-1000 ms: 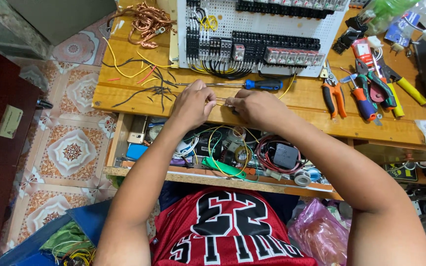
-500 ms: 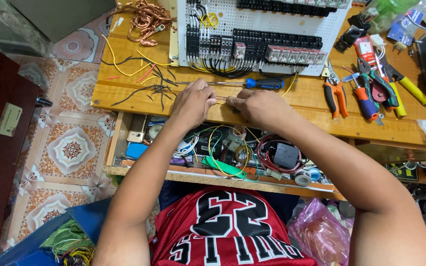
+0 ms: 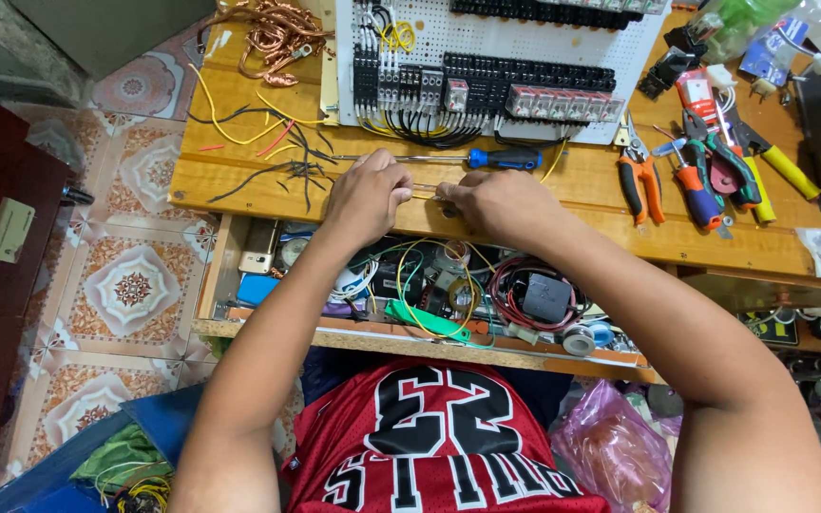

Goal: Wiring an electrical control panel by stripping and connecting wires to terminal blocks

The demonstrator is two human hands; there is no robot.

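Observation:
My left hand (image 3: 369,194) and my right hand (image 3: 498,201) are close together over the front edge of a wooden workbench (image 3: 582,204). Both pinch the ends of a thin short wire (image 3: 424,193) stretched between their fingertips. Just beyond the hands lies a screwdriver with a blue and black handle (image 3: 504,158), its shaft pointing left. Further back stands a white perforated panel (image 3: 486,38) fitted with black relays and terminal blocks and bundled black wires.
Loose black, yellow and red wire offcuts (image 3: 273,152) and a copper wire tangle (image 3: 277,28) lie on the left. Pliers and cutters (image 3: 691,176) lie on the right. An open drawer (image 3: 429,285) below holds cable coils and parts. A patterned tile floor (image 3: 130,285) is on the left.
Both hands stay at the bench's front edge with the wire between them; only small finger movements show.

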